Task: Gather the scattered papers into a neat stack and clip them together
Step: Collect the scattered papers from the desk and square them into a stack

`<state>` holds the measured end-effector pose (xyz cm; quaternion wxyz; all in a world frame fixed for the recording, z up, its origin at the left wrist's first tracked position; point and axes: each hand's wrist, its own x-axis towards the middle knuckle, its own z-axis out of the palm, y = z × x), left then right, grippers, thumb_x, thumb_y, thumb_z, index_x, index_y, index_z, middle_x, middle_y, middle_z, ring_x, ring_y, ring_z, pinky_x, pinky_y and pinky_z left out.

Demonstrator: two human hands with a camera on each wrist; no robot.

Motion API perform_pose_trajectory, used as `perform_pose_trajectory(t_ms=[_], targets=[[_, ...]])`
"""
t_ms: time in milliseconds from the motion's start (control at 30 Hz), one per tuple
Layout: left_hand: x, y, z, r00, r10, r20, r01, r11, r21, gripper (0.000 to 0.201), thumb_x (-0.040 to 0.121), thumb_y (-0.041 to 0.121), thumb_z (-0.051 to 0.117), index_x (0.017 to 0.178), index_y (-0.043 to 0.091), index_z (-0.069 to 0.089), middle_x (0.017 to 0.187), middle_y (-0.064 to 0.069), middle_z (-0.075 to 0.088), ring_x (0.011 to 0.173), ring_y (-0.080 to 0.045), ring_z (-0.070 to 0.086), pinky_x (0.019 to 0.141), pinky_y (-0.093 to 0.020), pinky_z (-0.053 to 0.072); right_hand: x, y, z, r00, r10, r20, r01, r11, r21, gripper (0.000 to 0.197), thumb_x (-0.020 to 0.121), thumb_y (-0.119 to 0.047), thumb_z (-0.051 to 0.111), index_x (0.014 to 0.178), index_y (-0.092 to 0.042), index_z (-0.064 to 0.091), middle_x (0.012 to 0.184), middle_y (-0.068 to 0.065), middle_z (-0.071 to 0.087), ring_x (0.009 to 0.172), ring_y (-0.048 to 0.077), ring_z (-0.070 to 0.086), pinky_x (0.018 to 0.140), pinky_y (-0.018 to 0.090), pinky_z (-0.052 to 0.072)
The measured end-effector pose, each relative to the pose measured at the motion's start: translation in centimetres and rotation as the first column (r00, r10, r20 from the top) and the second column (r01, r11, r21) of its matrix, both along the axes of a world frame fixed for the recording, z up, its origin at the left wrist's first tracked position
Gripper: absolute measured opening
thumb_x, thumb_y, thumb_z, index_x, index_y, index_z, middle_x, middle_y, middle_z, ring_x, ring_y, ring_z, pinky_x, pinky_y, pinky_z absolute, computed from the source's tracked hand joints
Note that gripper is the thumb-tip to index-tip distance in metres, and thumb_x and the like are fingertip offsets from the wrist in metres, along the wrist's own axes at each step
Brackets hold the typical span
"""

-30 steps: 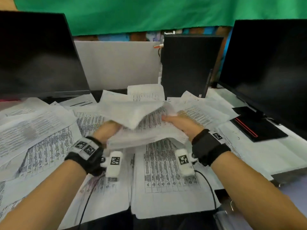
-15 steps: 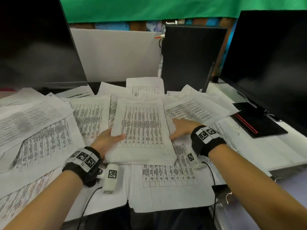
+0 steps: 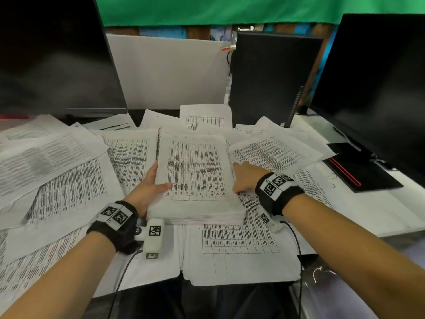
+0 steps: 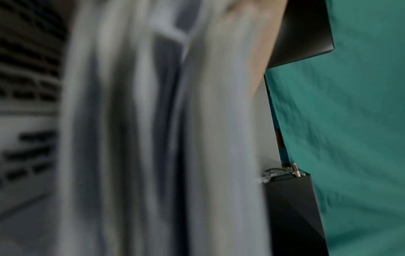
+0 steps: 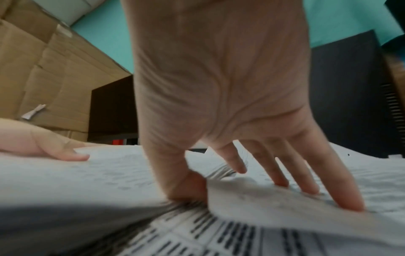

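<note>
Since a second ago the crumpled bundle lifted between both hands has come down and now lies as a squared stack of papers (image 3: pixel 195 178) flat on the loose sheets (image 3: pixel 66 187) covering the middle of the desk (image 3: pixel 358 217). The left hand (image 3: pixel 147 189) holds the stack's left edge, thumb on the top sheet and fingers along the side. The right hand (image 3: pixel 243 178) is at the stack's right edge; in the right wrist view its thumb (image 5: pixel 184 183) presses against the paper edges while the straight, spread fingers (image 5: pixel 348 199) rest on a neighbouring sheet. The left wrist view is too blurred to tell more than, perhaps, paper edges close to the lens. One dark monitor (image 3: pixel 53 54) stands at the desk's rear left, another monitor (image 3: pixel 377 88) at the right, and a black computer case (image 3: pixel 269 79) between them at the rear edge
</note>
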<state>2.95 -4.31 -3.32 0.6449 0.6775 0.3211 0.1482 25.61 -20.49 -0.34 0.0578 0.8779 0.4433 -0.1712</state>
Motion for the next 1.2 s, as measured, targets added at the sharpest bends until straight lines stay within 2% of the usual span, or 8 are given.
perform_pose_trajectory(t_ms=[100,233,400,567,733,867,1000,1200], targets=[[0.0,0.5,-0.6,0.999,0.026,0.031,-0.024,0.998,-0.055,0.072,0.089,0.004,0.060,0.148,0.025,0.024,0.140,0.002,0.047,0.128,-0.020,0.047,0.112,-0.042,0.031,-0.1,0.6,0.5,0.991,0.017,0.132,-0.023,0.999,0.040,0.027,0.094,-0.010,0.053,0.117,0.002,0.059,0.119,0.017,0.062,0.100,0.031,0.064,0.073,0.031,0.049],[0.4,0.1,-0.7,0.997,0.077,-0.027,-0.079,0.995,-0.068,0.056,0.084,0.008,0.068,0.135,0.011,0.045,0.125,-0.007,0.061,0.114,-0.024,0.058,0.103,-0.048,0.043,3.6,0.0,1.8,0.961,-0.263,0.085,0.222,0.918,0.327,0.033,0.103,-0.020,0.043,0.118,0.005,0.058,0.123,0.020,0.062,0.113,0.036,0.060,0.093,0.038,0.046],[0.6,0.1,-1.1,0.994,0.113,-0.012,-0.114,0.991,-0.075,0.071,0.073,0.009,0.078,0.135,0.010,0.043,0.125,-0.008,0.061,0.113,-0.025,0.060,0.100,-0.049,0.046,3.1,-0.4,5.8,0.972,-0.233,0.030,0.142,0.684,0.716,0.034,0.101,-0.006,0.041,0.128,-0.006,0.061,0.114,0.021,0.064,0.099,0.035,0.059,0.082,0.034,0.045],[0.7,-0.1,-0.8,0.992,0.117,-0.052,-0.117,0.993,0.017,0.051,0.087,0.020,0.067,0.132,0.013,0.045,0.122,-0.004,0.060,0.110,-0.023,0.059,0.097,-0.043,0.048,-3.9,-0.7,5.2,0.984,0.177,-0.001,-0.156,0.866,0.476,0.039,0.102,-0.009,0.041,0.131,-0.026,0.061,0.100,0.006,0.069,0.066,0.020,0.059,0.062,0.034,0.053],[0.5,-0.7,0.2,0.973,0.221,-0.071,-0.228,0.968,-0.101,0.043,0.102,0.034,0.031,0.130,0.008,0.051,0.134,-0.011,0.054,0.119,-0.028,0.053,0.106,-0.043,0.040,-5.0,-1.2,2.6,0.930,0.304,-0.207,-0.240,0.929,0.283,0.047,0.100,0.003,0.040,0.127,-0.025,0.066,0.140,-0.001,0.058,0.118,0.018,0.060,0.105,0.029,0.044],[0.2,-1.2,0.5,0.970,0.232,-0.076,-0.241,0.960,-0.144,0.053,0.097,0.054,0.035,0.124,0.013,0.055,0.119,-0.004,0.062,0.108,-0.024,0.058,0.097,-0.038,0.042,-5.3,-1.7,1.2,0.903,0.328,-0.276,-0.239,0.920,0.310,0.051,0.097,0.001,0.042,0.122,-0.035,0.068,0.141,-0.008,0.057,0.125,0.021,0.057,0.109,0.042,0.043],[0.5,-1.1,0.1,0.973,0.155,-0.171,-0.133,0.982,0.135,0.050,0.091,0.028,0.061,0.133,0.006,0.046,0.129,-0.004,0.057,0.109,-0.022,0.056,0.091,-0.034,0.047,-6.6,-2.0,2.2,0.902,0.355,-0.246,-0.340,0.935,0.103,0.045,0.100,-0.033,0.050,0.144,-0.030,0.045,0.153,-0.008,0.042,0.139,0.017,0.040,0.117,0.033,0.028],[0.4,-0.9,0.3,0.956,0.214,-0.203,-0.165,0.959,0.232,0.041,0.095,0.025,0.056,0.130,0.006,0.052,0.120,-0.004,0.060,0.100,-0.019,0.055,0.081,-0.026,0.044,-12.3,-4.5,4.5,0.876,0.442,-0.191,-0.440,0.896,0.057,0.084,0.071,-0.068,0.071,0.135,-0.021,0.044,0.127,-0.005,0.043,0.117,0.016,0.044,0.097,0.033,0.045]])
